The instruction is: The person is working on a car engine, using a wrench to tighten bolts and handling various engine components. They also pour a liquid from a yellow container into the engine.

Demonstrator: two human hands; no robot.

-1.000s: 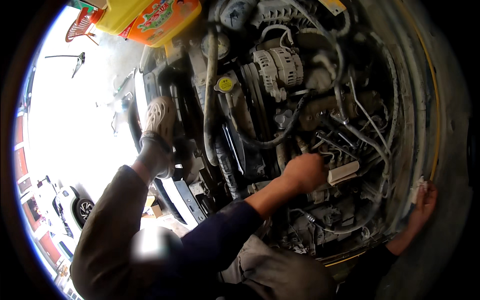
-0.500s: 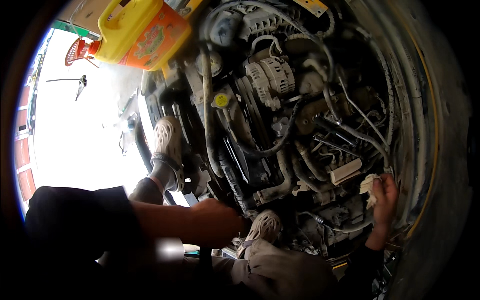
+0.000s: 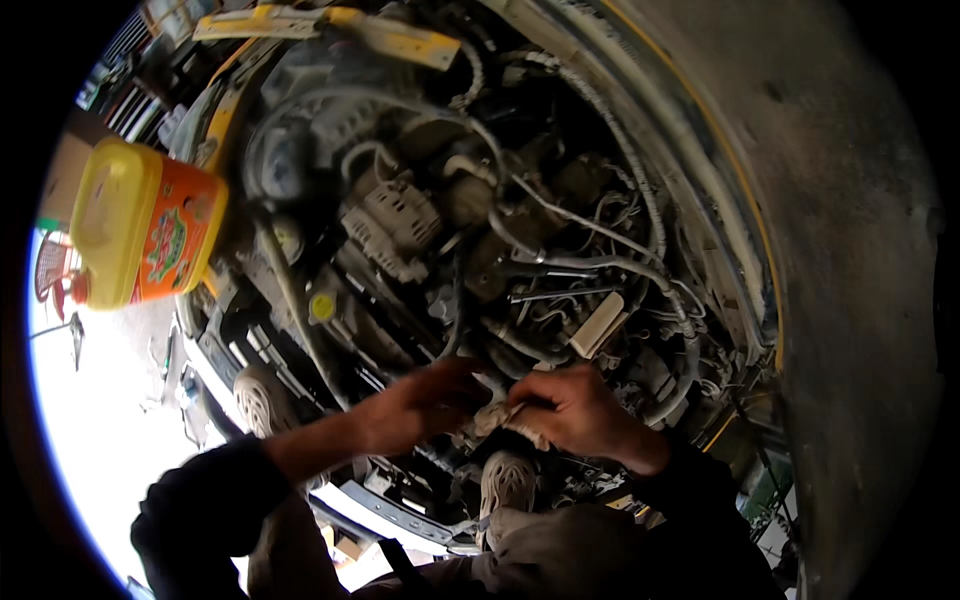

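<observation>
crumpled rag (image 3: pixel 492 418) is pinched in the right hand (image 3: pixel 576 408), toward the engine bay's (image 3: pixel 697 190) edge nearest the person. the left hand (image 3: pixel 432 397) curls beside it; i can't tell whether it grips.

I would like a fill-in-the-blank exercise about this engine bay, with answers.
The yellow plastic jug wears an ____ label.
The bright, flat round cap near the slotted grey metal housing is ____.
The crumpled pale wad is between the bare right hand and the bare ____ hand.
Missing words: orange; yellow; left.
</observation>
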